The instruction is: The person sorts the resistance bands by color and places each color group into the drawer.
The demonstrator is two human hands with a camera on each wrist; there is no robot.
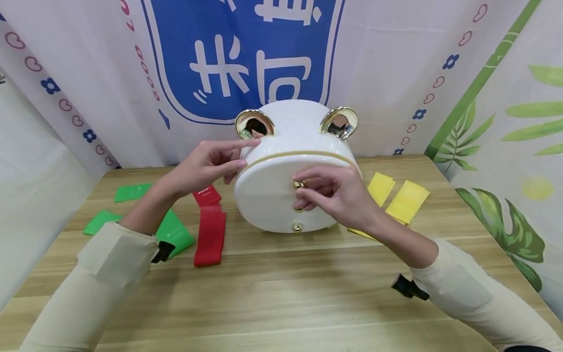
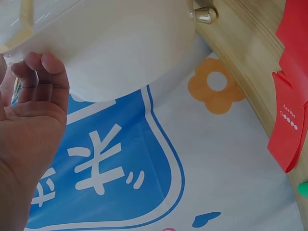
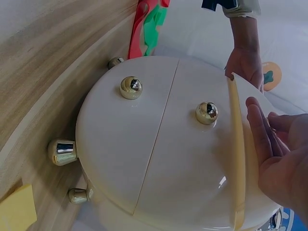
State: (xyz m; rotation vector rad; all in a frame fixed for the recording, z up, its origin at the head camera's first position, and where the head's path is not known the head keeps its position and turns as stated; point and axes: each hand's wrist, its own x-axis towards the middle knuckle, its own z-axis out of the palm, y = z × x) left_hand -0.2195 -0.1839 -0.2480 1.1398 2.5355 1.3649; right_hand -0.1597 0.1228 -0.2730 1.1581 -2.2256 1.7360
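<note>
A white rounded box (image 1: 264,190) with a gold edge line and gold-rimmed round ears stands on the table. My left hand (image 1: 215,164) is at its upper left corner, index finger along the top, thumb at the front edge. The left wrist view shows that hand (image 2: 38,96) with bent fingers against the box's side. Before the front face is my right hand (image 1: 332,190), thumb and index finger apart. In the right wrist view this hand (image 3: 284,154) lies beside the gold edge line, apart from the upper gold knob (image 3: 207,113) and lower knob (image 3: 131,87).
Red flat bands (image 1: 211,237) lie left of the box, with green bands (image 1: 176,232) farther left. Yellow bands (image 1: 408,201) lie on the right. Behind the wooden table (image 1: 272,303) hangs a printed curtain (image 1: 387,63).
</note>
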